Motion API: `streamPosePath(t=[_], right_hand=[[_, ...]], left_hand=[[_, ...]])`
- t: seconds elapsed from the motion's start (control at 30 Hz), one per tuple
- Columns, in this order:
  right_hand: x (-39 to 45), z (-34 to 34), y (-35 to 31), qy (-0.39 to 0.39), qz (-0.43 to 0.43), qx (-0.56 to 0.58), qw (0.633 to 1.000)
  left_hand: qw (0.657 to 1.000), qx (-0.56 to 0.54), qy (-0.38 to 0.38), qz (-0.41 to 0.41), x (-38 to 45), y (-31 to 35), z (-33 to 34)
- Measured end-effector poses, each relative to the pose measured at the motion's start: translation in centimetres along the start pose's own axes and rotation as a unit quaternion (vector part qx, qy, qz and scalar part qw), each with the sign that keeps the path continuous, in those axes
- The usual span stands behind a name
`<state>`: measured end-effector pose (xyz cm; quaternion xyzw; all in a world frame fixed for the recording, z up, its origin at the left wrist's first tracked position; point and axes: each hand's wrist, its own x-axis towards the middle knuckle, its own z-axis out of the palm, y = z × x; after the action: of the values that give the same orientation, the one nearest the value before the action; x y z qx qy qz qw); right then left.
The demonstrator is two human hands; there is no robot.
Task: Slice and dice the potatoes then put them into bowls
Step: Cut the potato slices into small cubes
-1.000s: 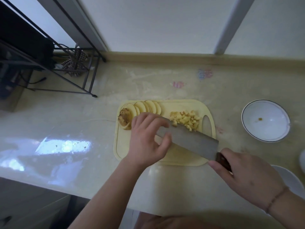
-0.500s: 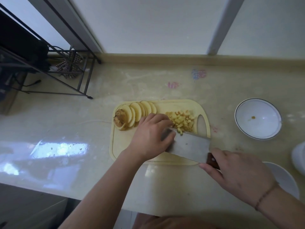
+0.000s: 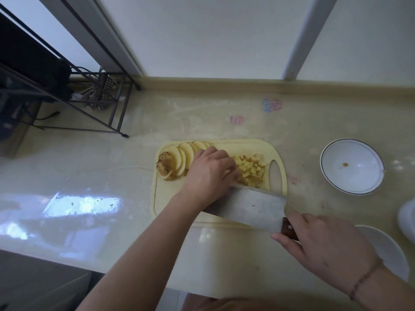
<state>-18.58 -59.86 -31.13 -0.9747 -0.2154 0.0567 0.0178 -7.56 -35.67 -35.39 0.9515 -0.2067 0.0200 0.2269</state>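
Observation:
A pale yellow cutting board (image 3: 170, 198) lies on the counter. Overlapping potato slices (image 3: 186, 153) fan along its far left, ending in a brown skin-covered end piece (image 3: 165, 164). A pile of diced potato (image 3: 251, 169) sits at the board's far right. My left hand (image 3: 208, 173) lies between the slices and the dice, fingers bent down with the tips against the pile's left edge; anything under the palm is hidden. My right hand (image 3: 325, 243) grips the wooden handle of a cleaver (image 3: 253, 205), whose broad blade lies across the board's near edge, just below the dice.
A white bowl (image 3: 323, 167) with a dark rim line stands right of the board, holding one small speck. Another white bowl (image 3: 386, 248) sits at the near right, and a white object (image 3: 407, 216) shows at the right edge. A black wire rack (image 3: 89, 102) stands far left.
My left hand has left the cleaver blade and moved away from me, up to the edge of the diced pile. The cleaver has shifted slightly nearer the dice.

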Motion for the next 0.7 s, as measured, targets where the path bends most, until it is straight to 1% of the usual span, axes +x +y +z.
streamPosePath(t=[0.07, 0.1, 0.13, 0.2, 0.23, 0.3, 0.37, 0.57, 0.63, 0.7], right_hand=[[-0.3, -0.1, 0.0, 0.013, -0.001, 0.004, 1.000], [-0.5, -0.2, 0.0, 0.018, 0.001, 0.007, 1.000], [-0.6, -0.3, 0.0, 0.020, 0.004, 0.012, 1.000], [-0.9, -0.2, -0.1, 0.024, 0.012, 0.020, 0.999], [-1.0, -0.1, -0.1, 0.026, 0.014, 0.023, 0.999], [-1.1, 0.1, -0.2, 0.032, 0.014, 0.021, 0.999], [-1.0, 0.3, -0.3, 0.037, 0.015, 0.022, 0.999], [-1.0, 0.3, -0.3, 0.038, 0.024, 0.015, 0.999], [-1.0, 0.2, -0.3, 0.040, 0.025, 0.016, 0.999], [-1.0, 0.3, -0.3, 0.035, 0.029, 0.021, 0.999]], left_hand=[[0.999, 0.008, 0.032, -0.020, 0.7, -1.8, -1.5], [0.998, 0.020, 0.023, -0.046, 1.1, -2.8, -2.5], [0.996, 0.041, -0.013, -0.074, 1.6, -3.7, -3.4], [0.983, 0.101, -0.119, -0.102, 2.3, -5.0, -4.5], [0.974, 0.135, -0.159, -0.093, 2.6, -5.2, -4.7], [0.962, 0.175, -0.200, -0.060, 3.0, -5.3, -4.4], [0.961, 0.181, -0.205, -0.043, 3.3, -5.6, -4.2], [0.969, 0.165, -0.181, 0.007, 4.2, -6.0, -3.8], [0.977, 0.131, -0.171, -0.002, 4.1, -5.9, -3.8], [0.989, 0.061, -0.135, -0.022, 4.0, -5.8, -3.9]])
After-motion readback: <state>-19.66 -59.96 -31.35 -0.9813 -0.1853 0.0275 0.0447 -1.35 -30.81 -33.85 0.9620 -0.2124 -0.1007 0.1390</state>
